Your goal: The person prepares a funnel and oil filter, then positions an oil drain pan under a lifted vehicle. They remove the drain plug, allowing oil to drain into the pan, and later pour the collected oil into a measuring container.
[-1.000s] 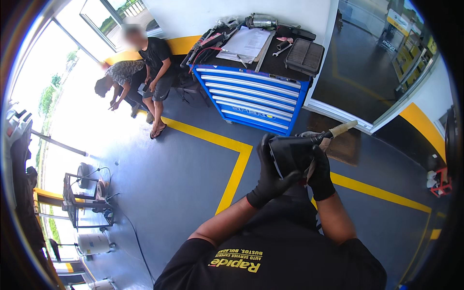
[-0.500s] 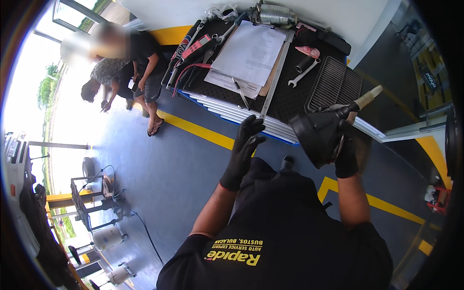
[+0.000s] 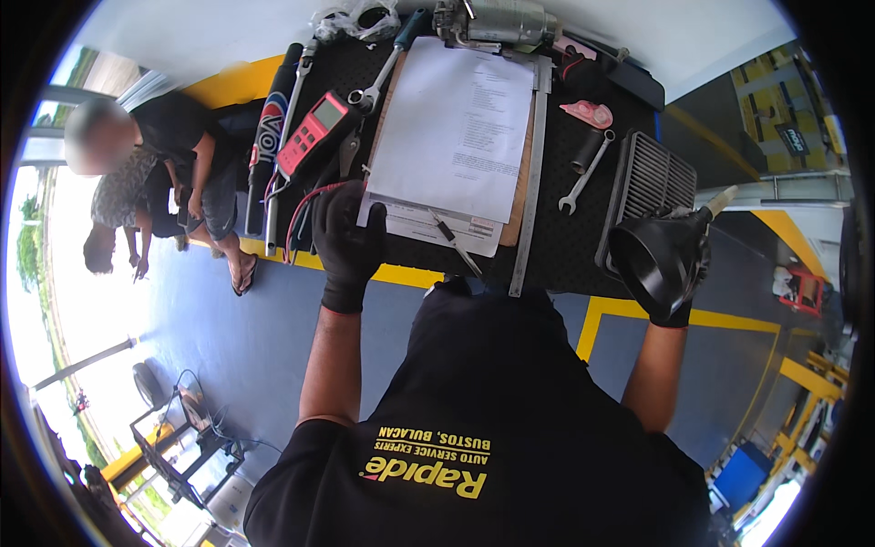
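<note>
My right hand point(image 3: 679, 316), in a black glove, grips a black funnel point(image 3: 649, 264) at the bench's right front corner. The funnel's wide mouth is turned toward me and its pale-tipped spout points up and right. Most of that hand's fingers are hidden behind it. A rectangular air filter point(image 3: 658, 169) lies beside and partly under the funnel. My left hand point(image 3: 349, 242), also gloved, is open over the bench's left front, thumb apart and nothing held. Close to it are a red cable point(image 3: 301, 205), a red and grey multimeter point(image 3: 319, 132) and the papers point(image 3: 451, 128) on a clipboard.
A pen point(image 3: 453, 239) lies on the papers, a long metal ruler point(image 3: 531, 196) right of them. Further right are a combination wrench point(image 3: 585, 173) and a pink tape dispenser point(image 3: 586, 113). A metal cylinder point(image 3: 506, 20) lies at the back. Two people point(image 3: 187, 150) are at left.
The bench is nearer now. My left hand has moved left and forward to the bench's left front. My right hand has carried the funnel to the air filter's near end.
</note>
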Demonstrator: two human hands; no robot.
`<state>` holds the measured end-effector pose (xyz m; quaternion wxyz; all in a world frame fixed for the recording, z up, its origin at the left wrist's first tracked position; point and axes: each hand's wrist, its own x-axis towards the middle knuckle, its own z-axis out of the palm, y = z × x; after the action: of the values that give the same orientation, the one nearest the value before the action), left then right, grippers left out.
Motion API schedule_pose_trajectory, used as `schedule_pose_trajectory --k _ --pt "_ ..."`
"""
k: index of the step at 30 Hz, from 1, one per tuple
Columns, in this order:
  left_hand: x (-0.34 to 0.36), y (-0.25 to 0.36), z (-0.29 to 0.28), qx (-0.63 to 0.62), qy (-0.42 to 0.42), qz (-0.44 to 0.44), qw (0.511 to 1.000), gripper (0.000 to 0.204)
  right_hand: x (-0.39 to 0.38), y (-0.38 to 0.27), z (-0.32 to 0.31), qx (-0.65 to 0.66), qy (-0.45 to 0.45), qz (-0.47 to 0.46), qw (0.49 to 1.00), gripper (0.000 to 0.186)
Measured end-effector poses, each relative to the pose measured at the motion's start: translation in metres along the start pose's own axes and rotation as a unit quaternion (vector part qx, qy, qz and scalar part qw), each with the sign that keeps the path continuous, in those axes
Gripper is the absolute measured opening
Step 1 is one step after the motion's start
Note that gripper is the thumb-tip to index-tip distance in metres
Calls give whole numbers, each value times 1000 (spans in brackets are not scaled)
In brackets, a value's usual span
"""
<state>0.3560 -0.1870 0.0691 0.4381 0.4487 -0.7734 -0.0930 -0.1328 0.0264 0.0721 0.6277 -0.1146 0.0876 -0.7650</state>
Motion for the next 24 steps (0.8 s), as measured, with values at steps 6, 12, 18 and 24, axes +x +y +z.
schedule_pose_trajectory --k 6,12,18,24 --pt "1 -22 18 67 52 88 992 70 -5 -12 -24 34 5 -30 999 34" --pt "-1 -24 15 60 12 64 996 68 -4 -11 -22 56 58 -37 996 32" --pt "0 -27 20 -18 20 55 998 53 -2 2 1 -76 40 -91 992 35" --pt "2 -28 17 1 16 48 999 45 -4 -3 -9 -373 140 -130 908 36"
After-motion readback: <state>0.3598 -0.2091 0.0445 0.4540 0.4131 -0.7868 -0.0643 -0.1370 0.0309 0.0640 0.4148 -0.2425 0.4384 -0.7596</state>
